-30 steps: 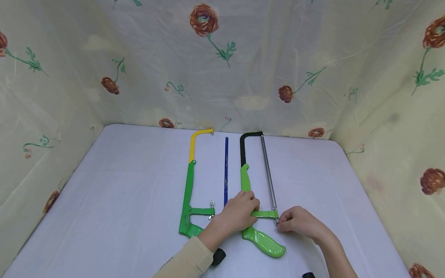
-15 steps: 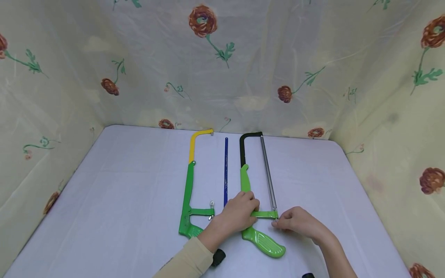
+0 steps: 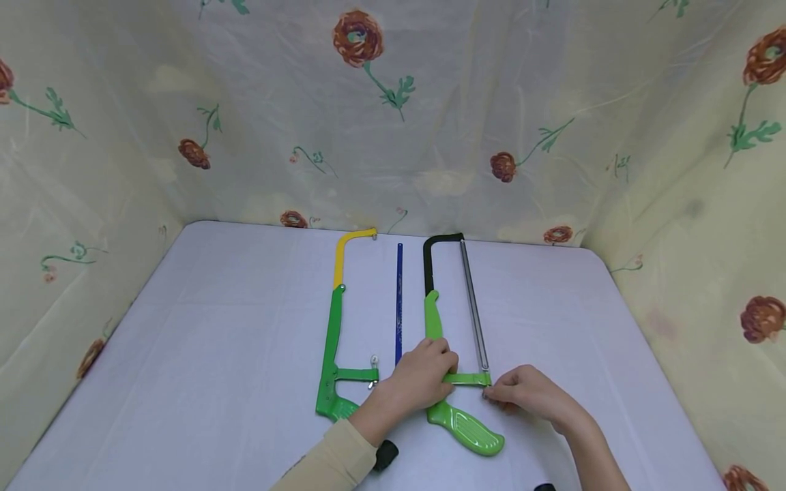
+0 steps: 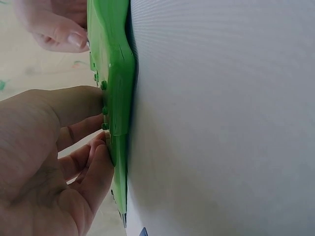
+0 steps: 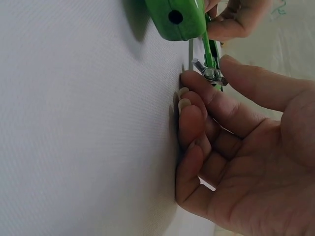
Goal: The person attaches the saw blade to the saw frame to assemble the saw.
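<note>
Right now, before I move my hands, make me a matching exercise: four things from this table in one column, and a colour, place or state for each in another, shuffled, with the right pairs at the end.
Column one
1. Left hand
2. Right hand
3. Loose blade
4. Dark green hacksaw

Column two
A. Blue
B. Yellow at its far end
C. Thumb and finger at the wing nut
D. Gripping the light green hacksaw

Right pairs
1-D, 2-C, 3-A, 4-B
</note>
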The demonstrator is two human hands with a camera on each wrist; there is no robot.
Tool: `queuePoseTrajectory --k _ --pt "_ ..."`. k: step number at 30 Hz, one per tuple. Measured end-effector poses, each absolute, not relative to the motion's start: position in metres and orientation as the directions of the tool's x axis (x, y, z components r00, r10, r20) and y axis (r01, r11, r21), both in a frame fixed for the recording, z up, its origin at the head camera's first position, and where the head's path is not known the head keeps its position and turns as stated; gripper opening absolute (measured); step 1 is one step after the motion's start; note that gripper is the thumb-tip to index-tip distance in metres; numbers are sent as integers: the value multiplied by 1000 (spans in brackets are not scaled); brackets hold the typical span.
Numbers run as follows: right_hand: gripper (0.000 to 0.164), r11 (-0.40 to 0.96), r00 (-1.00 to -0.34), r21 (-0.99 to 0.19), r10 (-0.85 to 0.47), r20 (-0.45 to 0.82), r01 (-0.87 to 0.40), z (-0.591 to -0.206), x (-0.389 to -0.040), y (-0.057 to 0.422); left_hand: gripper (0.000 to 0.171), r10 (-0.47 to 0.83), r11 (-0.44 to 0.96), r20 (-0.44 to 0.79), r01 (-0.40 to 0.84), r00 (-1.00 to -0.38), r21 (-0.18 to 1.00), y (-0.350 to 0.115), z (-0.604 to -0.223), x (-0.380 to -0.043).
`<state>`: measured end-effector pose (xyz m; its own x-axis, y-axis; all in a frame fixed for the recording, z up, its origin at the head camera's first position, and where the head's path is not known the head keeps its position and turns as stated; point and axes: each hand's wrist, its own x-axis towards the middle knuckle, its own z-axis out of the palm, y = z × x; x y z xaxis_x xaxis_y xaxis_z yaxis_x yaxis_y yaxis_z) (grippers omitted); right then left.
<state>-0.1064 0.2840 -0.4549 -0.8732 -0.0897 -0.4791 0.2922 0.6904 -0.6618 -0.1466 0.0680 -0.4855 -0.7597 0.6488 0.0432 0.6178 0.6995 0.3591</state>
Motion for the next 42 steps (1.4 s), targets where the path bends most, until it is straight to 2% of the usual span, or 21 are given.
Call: queuePoseTrajectory --k 12,33,42 --pt "19 652 -882 -715 -151 -447 252 -459 -106 291 16 648 694 51 617 -760 369 67 -485 -146" --pt "9 669 -898 -676 -28 -438 309 -464 -107 286 15 643 697 53 613 -764 373 68 -487 -146" --pt "10 684 -897 -672 -59 -439 284 -462 -107 287 16 646 694 60 619 -761 368 67 -487 -146"
